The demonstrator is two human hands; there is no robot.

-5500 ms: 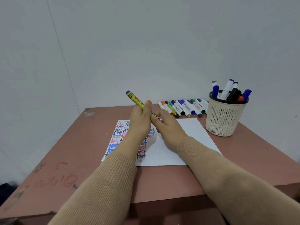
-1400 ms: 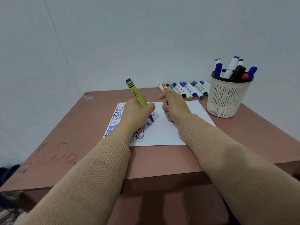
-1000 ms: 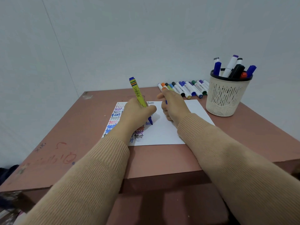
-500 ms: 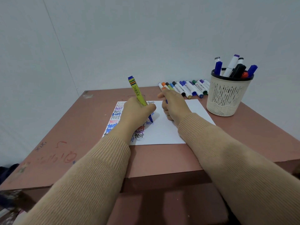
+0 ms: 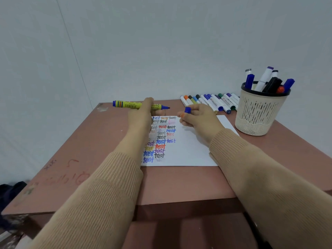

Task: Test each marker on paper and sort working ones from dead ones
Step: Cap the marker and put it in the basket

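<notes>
Your left hand has its fingers curled round the middle of the yellow marker. It holds the marker roughly level in the air over the far edge of the paper, with the bare blue tip pointing right and clear of the sheet. Your right hand pinches the blue cap between thumb and fingertips, just to the right of that tip with a small gap between them.

Below your hands, the left part of the paper is filled with columns of the word "test" in many colours, several of them blue. I cannot tell which one came from this marker. The right part of the sheet is blank.

Further out, a row of capped markers lies at the far edge of the table, and a pale perforated cup stands far right with more markers upright in it.

With the tip off the page and facing the cap, the step in hand looks like recapping. The next move calls for lining the cap's mouth up with the tip and pressing it home along the marker's axis. After that, the marker goes to the row or the cup according to how it wrote. Which group is for working markers is not clear from here.
</notes>
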